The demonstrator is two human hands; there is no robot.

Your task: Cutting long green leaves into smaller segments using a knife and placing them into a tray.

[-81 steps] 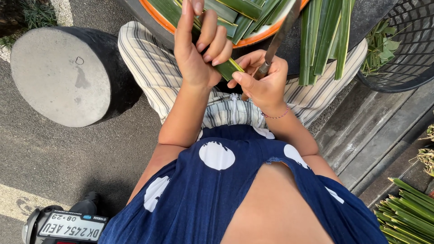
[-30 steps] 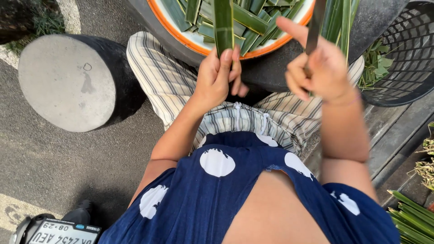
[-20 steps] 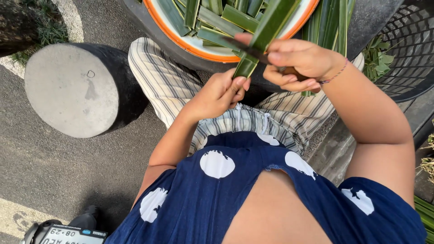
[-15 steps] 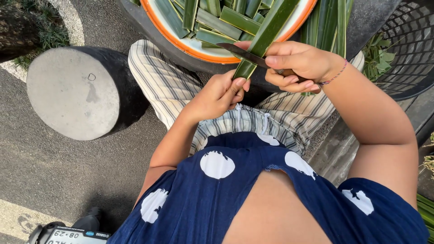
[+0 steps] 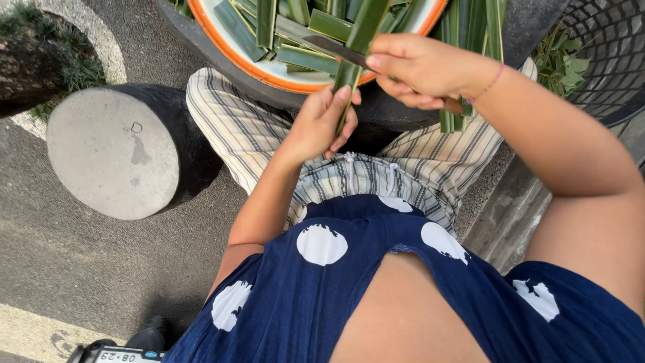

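My left hand (image 5: 319, 124) grips the lower end of a long green leaf strip (image 5: 359, 40) that rises over a round bowl. My right hand (image 5: 420, 67) is closed on a knife (image 5: 326, 47), whose dark blade lies across the strip just above my left fingers. The bowl (image 5: 235, 50) has an orange rim and a pale inside and holds several cut green leaf pieces. It sits by my knees, which are in striped trousers.
A round grey concrete block (image 5: 114, 151) stands on the asphalt at my left. A dark mesh basket (image 5: 608, 47) with green scraps is at the upper right. More long leaves hang between bowl and basket. A kerb edge runs at the right.
My right hand swung the knife from upright at the right over to the left, laying its blade across the leaf strip. My left hand stayed on the strip's lower end.
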